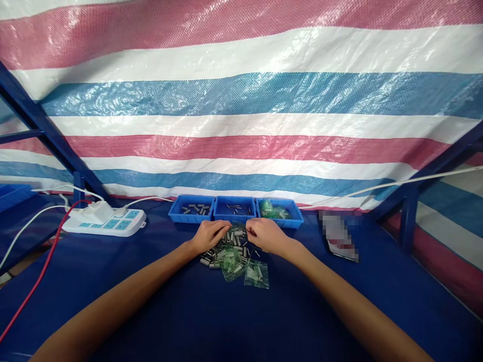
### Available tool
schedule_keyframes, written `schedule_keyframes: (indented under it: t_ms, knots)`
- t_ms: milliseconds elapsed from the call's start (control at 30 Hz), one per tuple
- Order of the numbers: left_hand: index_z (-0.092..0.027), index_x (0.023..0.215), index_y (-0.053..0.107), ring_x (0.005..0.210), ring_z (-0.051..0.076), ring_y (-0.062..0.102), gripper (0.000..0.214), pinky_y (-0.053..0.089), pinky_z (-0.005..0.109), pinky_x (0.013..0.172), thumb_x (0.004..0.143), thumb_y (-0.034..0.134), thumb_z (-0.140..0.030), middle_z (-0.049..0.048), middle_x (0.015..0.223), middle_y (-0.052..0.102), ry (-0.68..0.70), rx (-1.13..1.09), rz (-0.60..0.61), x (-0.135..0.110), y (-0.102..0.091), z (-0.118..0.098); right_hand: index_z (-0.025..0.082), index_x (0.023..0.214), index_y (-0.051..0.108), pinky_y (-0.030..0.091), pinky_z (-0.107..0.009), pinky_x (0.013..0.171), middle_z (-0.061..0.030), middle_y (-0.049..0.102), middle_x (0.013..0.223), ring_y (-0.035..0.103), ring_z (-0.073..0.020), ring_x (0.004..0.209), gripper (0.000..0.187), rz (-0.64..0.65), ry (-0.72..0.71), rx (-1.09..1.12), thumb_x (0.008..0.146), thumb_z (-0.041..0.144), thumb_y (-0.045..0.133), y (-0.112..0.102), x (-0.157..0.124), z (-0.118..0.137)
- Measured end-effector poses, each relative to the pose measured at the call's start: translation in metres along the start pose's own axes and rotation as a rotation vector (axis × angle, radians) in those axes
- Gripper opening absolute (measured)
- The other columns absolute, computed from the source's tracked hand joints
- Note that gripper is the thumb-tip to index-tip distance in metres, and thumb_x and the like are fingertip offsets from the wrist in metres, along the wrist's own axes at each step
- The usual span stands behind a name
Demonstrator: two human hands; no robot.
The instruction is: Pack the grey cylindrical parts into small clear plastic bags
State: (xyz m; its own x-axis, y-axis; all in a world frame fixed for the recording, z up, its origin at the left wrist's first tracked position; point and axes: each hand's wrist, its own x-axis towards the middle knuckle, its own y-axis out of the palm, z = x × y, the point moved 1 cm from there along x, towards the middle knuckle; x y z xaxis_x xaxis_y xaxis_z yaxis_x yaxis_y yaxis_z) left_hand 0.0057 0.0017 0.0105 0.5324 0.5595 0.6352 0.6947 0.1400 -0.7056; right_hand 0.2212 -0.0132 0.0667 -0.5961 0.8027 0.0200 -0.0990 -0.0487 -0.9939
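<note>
A striped tarp (241, 95) in red, white and blue hangs behind a dark blue counter (211, 317). At the far left sits part of a blue tray (15, 196). Next, a red cable (49, 256) runs down past a white power strip (124, 223) with a white plug block (98, 211) on it. Toward the middle stands the left bin (190, 218), holding short metal cylinders. In front of it, the left hand (209, 235) bends its fingers over the left side of a heap of small metal parts (237, 241); whether it grips any is hidden. The heap lies on the counter between the hands, a green-tinted bag (231, 260) on its near side. Behind it, the middle bin (230, 218) contains thin pins. A small clear bag (260, 281) with pieces inside lies at the heap's near right. The right hand (265, 234) is curled at the heap's right edge; what its fingers pinch, if anything, cannot be told. Behind it, the right bin (290, 223) holds green and clear bags. Farther right lies a flat, pixelated item (341, 239).
</note>
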Motion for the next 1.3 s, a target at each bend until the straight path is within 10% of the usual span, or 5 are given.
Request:
schedule_keyframes:
  t_ms: [467, 800, 1067, 1300]
  knots:
    - [-0.015, 0.098, 0.061, 0.064, 0.01, 0.063, 0.023, 0.046, 0.018, 0.06, 0.094, 0.041, -0.025, 0.0043, 0.083, 0.069, 0.001, 0.013, 0.003, 0.0, 0.0, 0.0, 0.015, 0.076, 0.057, 0.031, -0.022, 0.06, -0.0023, 0.059, 0.074, 0.05, -0.0114, 0.065, 0.014, -0.132, 0.01, 0.238, 0.085, 0.016, 0.046, -0.008, 0.001, 0.0]
    - [-0.015, 0.098, 0.061, 0.061, 0.01, 0.062, 0.023, 0.046, 0.018, 0.058, 0.094, 0.041, -0.025, 0.003, 0.077, 0.068, 0.01, 0.004, -0.003, 0.001, 0.0, 0.001, 0.013, 0.062, 0.055, 0.044, -0.021, 0.048, -0.0048, 0.063, 0.056, 0.061, -0.0146, 0.05, 0.013, 0.543, 0.141, 0.499, 0.068, 0.012, 0.044, -0.011, -0.018, -0.025]
    - [-0.015, 0.098, 0.062, 0.065, 0.011, 0.063, 0.023, 0.047, 0.019, 0.061, 0.094, 0.041, -0.025, 0.0046, 0.082, 0.069, 0.003, 0.003, 0.003, 0.001, 0.0, -0.001, 0.013, 0.068, 0.057, 0.048, -0.021, 0.053, -0.0061, 0.067, 0.066, 0.064, -0.0155, 0.058, 0.017, 0.317, 0.069, 0.72, 0.077, 0.022, 0.046, -0.001, -0.008, -0.009]
    - [-0.015, 0.098, 0.061, 0.063, 0.011, 0.063, 0.022, 0.046, 0.019, 0.059, 0.094, 0.042, -0.024, 0.0043, 0.082, 0.069, 0.008, 0.001, 0.008, 0.001, 0.0, 0.001, 0.012, 0.066, 0.057, 0.038, -0.021, 0.053, -0.0064, 0.064, 0.063, 0.058, -0.0127, 0.055, 0.016, 0.096, 0.23, 0.416, 0.073, 0.009, 0.042, -0.013, -0.005, -0.023]
